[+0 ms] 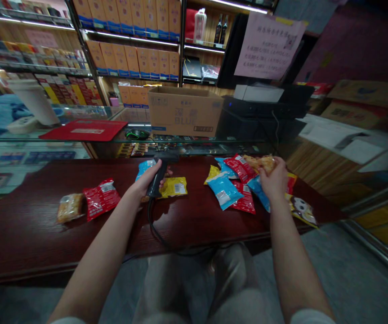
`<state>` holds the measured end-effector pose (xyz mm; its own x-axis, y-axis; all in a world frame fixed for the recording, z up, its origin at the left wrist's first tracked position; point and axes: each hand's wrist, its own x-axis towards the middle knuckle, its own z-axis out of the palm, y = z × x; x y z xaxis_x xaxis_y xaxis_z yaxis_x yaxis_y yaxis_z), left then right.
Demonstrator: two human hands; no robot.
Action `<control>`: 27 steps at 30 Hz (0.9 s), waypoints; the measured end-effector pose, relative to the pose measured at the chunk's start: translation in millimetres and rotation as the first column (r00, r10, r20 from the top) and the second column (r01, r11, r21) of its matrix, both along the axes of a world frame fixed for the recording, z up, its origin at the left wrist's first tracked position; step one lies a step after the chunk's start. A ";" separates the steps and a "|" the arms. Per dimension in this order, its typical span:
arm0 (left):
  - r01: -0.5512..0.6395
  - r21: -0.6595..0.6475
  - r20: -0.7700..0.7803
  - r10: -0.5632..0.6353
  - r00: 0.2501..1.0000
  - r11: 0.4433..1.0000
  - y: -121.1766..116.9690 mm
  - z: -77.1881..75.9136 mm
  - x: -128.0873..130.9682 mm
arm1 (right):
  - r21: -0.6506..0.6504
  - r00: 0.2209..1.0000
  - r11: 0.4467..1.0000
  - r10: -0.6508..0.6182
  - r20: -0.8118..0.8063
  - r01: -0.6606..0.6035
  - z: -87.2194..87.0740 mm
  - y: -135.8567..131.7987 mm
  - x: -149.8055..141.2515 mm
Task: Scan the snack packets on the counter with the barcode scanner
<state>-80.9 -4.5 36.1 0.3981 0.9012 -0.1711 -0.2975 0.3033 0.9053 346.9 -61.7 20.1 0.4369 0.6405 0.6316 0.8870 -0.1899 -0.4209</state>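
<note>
Scanner [156,180] up in the left hand [149,179], right hand [274,178] out at the snack pile [225,189]!
Left arm angles inward from the lower left, fingers closed right round the scanner's grip, over the dark red table [194,225] beside a yellow packet [175,186]; and over on the right, the forearm stretches forward, hand bent inward, fingers curled onto a clear-wrapped snack [260,163] at the pile's far side
</note>
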 end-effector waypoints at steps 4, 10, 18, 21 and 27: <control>0.047 -0.044 -0.020 -0.048 0.999 0.998 5.7 -3.5 -3.7 | -0.256 0.987 0.958 -0.151 -0.055 0.132 0.3 -5.0 33.4; 0.023 -0.015 0.025 -0.023 0.999 1.000 0.0 2.8 -1.5 | -0.328 0.985 0.932 -0.169 -0.020 0.153 -6.9 -41.1 54.2; 0.069 0.050 0.151 -0.076 0.986 0.996 -2.7 -1.0 8.7 | -0.453 0.956 0.875 -0.257 -0.144 0.167 -57.0 -99.6 75.4; 0.108 0.067 0.155 -0.118 0.981 0.992 -6.0 -3.2 13.8 | -0.380 0.974 0.915 -0.194 -0.120 0.136 -66.6 -84.8 61.6; 0.075 0.033 0.140 -0.079 0.987 0.997 -13.8 0.4 21.8 | -0.092 0.991 0.992 -0.091 -0.094 0.082 -51.1 -47.1 19.8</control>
<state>-59.2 -18.3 36.5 0.4848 0.8706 -0.0841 -0.3994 0.3059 0.8642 366.7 -108.8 -31.0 0.5498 0.6485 0.5264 0.8211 -0.3041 -0.4830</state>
